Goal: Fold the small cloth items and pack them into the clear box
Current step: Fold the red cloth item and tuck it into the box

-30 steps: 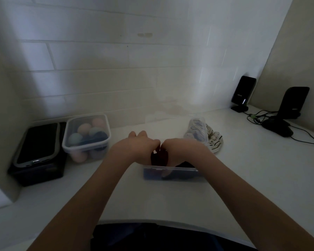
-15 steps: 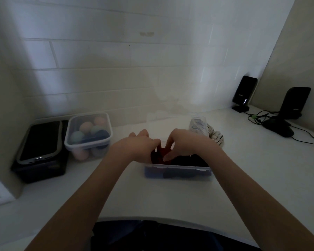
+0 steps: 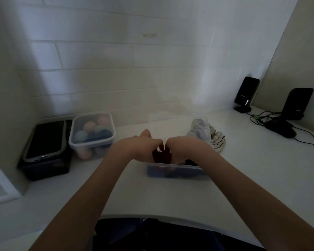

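Note:
A clear box (image 3: 174, 170) sits on the white counter in front of me, with dark blue and black cloth showing through its near wall. Both hands reach into it from above. My left hand (image 3: 140, 147) and my right hand (image 3: 184, 147) meet over a dark red cloth item (image 3: 161, 156), fingers curled down onto it. How the fingertips grip is hidden behind the hands. Behind the box to the right lies a small heap of white and striped cloth items (image 3: 207, 135). The box's clear lid (image 3: 170, 124) stands upright behind the hands.
A lidded clear tub of coloured balls (image 3: 92, 134) stands at the back left, next to a black box with a phone-like device (image 3: 45, 140) on top. Two black stands (image 3: 246, 94) (image 3: 297, 104) with cables are at the far right. Tiled wall runs behind.
My right hand, raised with fingers spread half a second ago, has come back down beside my left hand onto the dark red cloth in the box.

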{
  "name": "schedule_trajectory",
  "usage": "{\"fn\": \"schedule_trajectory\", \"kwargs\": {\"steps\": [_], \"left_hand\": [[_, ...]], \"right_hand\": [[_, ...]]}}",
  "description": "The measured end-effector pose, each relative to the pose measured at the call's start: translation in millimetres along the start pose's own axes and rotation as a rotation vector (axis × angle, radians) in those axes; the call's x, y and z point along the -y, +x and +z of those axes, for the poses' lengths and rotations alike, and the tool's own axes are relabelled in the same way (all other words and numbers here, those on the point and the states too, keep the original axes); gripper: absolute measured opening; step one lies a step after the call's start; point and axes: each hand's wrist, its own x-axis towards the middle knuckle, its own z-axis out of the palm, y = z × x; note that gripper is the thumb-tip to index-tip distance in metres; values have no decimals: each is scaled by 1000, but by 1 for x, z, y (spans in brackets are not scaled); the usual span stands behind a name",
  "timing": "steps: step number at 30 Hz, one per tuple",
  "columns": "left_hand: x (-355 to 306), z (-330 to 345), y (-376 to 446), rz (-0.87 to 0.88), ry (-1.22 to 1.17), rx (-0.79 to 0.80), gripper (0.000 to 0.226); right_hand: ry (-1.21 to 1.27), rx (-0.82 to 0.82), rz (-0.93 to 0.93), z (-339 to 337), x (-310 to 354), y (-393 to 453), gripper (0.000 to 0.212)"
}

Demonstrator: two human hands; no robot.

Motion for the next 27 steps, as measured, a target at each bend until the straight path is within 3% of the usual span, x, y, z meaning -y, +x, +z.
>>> {"fn": "schedule_trajectory", "kwargs": {"steps": [4,8,13,17,19,21,24,27], "left_hand": [[9,-5,-7,120,-234,-33,48],[15,-4,-15,169,-439,-230,37],[9,12,-15,238,-484,-455,29],[5,20,-14,221,-546,-617,28],[3,22,-13,225,-567,-675,27],[2,23,-14,236,-595,-716,26],[3,24,-14,246,-637,-734,26],[4,26,-14,237,-646,-728,25]], "right_hand": [[109,-48,-14,7,-15,-3,57],[209,-155,-52,11,-25,-7,59],[355,-252,-114,5,-38,-12,59],[500,-255,-165,7,-53,-19,49],[617,-302,-176,9,-60,-24,32],[749,-397,-171,10,-69,-30,15],[921,-664,-83,13,-89,-31,14],[869,-955,120,23,-114,-28,8]]}}
